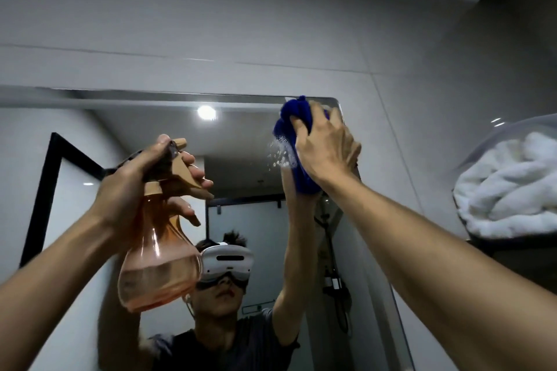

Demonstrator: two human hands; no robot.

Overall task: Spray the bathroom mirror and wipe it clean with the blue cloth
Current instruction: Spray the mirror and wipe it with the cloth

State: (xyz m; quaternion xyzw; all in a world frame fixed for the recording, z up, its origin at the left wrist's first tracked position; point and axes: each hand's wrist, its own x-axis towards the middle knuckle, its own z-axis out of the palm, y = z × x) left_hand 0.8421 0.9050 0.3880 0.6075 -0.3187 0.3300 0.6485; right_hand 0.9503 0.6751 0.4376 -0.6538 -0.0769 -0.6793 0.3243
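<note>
Right hand (327,144) clamps the blue cloth (297,117) against the mirror (247,135) at its top right corner, droplets just left of it, while the left hand (132,187) grips the spray bottle (159,268).

Deep royal blue on the cloth (297,117), plain, no pattern. Translucent peachy orange for the spray bottle (159,265), with a matte tan trigger head (177,166) on top. White speckles of foam (278,153) dotted on the mirror (247,135). Fluffy white on the folded towels (509,190). Flat pale grey across the wall tiles (211,24). Black door frame (48,178) in the reflection.
</note>
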